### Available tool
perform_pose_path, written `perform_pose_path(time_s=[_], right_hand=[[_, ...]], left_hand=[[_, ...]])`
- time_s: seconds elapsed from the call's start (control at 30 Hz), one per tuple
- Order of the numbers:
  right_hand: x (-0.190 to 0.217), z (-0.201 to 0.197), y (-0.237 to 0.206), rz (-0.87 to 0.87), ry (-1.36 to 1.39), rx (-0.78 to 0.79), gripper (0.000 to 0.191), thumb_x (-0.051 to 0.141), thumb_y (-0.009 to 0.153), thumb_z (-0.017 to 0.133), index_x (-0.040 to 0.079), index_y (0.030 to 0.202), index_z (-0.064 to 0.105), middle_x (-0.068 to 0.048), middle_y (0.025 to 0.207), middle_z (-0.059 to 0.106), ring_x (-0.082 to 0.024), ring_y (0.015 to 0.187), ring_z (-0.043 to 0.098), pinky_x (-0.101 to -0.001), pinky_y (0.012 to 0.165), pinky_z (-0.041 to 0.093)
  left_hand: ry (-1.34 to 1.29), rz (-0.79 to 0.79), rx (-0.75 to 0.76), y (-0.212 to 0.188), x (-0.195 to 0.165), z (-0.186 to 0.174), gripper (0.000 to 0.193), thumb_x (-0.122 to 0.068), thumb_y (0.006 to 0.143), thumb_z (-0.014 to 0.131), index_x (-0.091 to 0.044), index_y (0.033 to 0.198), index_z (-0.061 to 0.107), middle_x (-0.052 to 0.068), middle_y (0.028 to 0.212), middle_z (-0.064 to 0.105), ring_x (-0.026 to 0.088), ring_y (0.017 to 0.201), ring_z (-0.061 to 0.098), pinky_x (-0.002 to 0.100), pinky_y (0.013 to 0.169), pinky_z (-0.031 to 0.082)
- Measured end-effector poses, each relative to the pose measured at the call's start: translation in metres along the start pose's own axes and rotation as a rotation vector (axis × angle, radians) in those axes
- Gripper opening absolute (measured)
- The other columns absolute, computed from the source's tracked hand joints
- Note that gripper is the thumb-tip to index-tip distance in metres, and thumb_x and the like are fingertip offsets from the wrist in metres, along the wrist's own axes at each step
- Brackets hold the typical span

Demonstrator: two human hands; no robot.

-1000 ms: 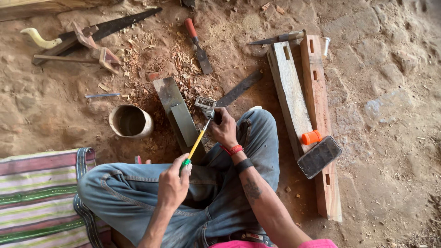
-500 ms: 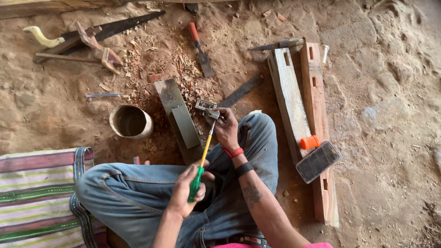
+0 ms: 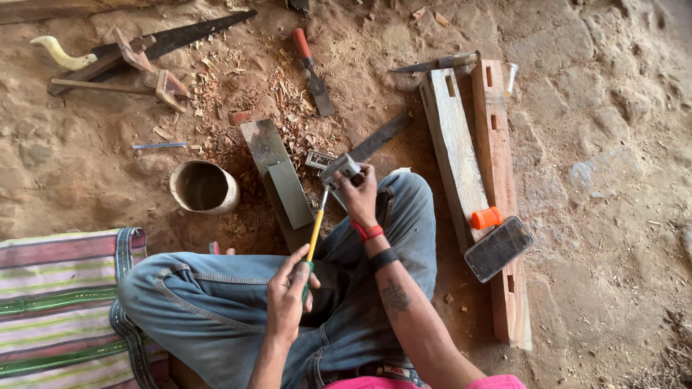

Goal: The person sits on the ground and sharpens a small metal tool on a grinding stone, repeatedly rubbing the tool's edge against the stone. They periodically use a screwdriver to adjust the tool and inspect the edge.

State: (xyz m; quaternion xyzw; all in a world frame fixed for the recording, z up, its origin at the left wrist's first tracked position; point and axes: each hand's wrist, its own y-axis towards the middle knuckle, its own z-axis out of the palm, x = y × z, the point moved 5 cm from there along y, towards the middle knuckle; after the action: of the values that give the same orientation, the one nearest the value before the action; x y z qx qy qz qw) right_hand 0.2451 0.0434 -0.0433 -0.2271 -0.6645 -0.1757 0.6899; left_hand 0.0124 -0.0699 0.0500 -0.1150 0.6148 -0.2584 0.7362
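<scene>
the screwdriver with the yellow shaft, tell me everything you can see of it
The screwdriver is long and slim, with a yellow shaft and a green grip end. It slants up and to the right over the person's jeans. The left hand wraps the green end. Its tip meets the small grey metal part pinched in the right hand. The tip itself is too small to make out.
</scene>
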Motion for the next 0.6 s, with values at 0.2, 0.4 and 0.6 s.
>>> perform_pose_path(time_s=[0.2,0.4,0.6], right_hand=[[-0.0089,0.0009,0.001,0.079,0.385,0.028,0.037,0.009,0.091,0.078,0.004,0.115,0.05,-0.008,0.107,0.067,-0.017,0.096,0.071,-0.0325,0.083,0.064],[-0.0023,0.0018,-0.0011,0.054,0.326,0.036,0.043,0.009,0.088,0.078,0.007,0.126,0.057,-0.005,0.107,0.07,-0.013,0.096,0.072,-0.0288,0.083,0.062],[-0.0032,0.0016,-0.0019,0.131,0.369,0.027,0.036,0.009,0.091,0.078,0.004,0.121,0.059,-0.005,0.105,0.07,-0.013,0.093,0.07,-0.0287,0.077,0.062]], left_hand=[[0.341,0.055,-0.115,0.0022,-0.001,0.004,0.042,-0.019,0.097,0.062,-0.012,0.139,0.065,0.002,0.071,0.068,0.005,0.043,0.046,0.024,0.039,0.039],[0.312,0.049,-0.099,0.0046,0.0007,0.0095,0.042,-0.018,0.098,0.062,-0.011,0.139,0.065,0.002,0.072,0.069,0.004,0.043,0.046,0.024,0.038,0.038],[0.225,-0.01,-0.068,0.007,0.007,0.0073,0.043,-0.017,0.098,0.061,-0.011,0.14,0.064,0.002,0.072,0.066,0.003,0.042,0.042,0.022,0.037,0.034]])
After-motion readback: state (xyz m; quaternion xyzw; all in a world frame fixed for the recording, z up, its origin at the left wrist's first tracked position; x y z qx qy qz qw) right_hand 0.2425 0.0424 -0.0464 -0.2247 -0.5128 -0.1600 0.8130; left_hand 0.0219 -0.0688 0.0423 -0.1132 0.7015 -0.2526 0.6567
